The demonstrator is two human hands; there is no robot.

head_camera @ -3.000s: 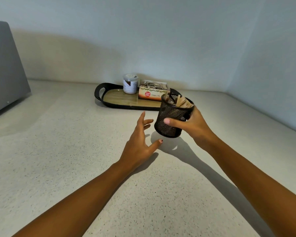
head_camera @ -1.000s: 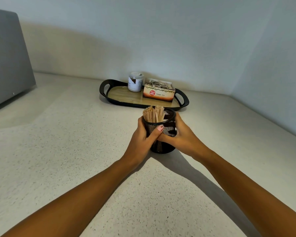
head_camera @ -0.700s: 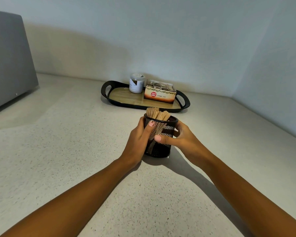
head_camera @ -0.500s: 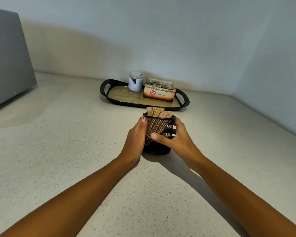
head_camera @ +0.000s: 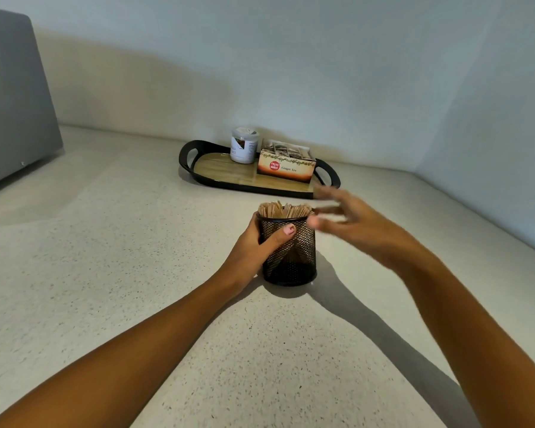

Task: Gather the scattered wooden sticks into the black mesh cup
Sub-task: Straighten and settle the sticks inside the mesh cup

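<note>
The black mesh cup [head_camera: 294, 261] stands upright on the speckled countertop, in the middle of the view. Several wooden sticks [head_camera: 283, 210] poke up from its rim in a tight bundle. My left hand [head_camera: 255, 247] grips the cup's left side, thumb across the front mesh. My right hand [head_camera: 349, 225] hovers just right of the rim, blurred, fingers spread and holding nothing. No loose sticks show on the counter.
Behind the cup lies a black-handled tray [head_camera: 229, 173] with a wooden base, carrying a small white jar [head_camera: 244, 145] and a box of ginger tea [head_camera: 286, 163]. A grey appliance [head_camera: 13, 97] stands at the far left. Walls meet in a corner at the right.
My right hand has let go of the cup and lifted away to the right. The left hand has shifted its thumb onto the front. The cup stays upright on the counter.
</note>
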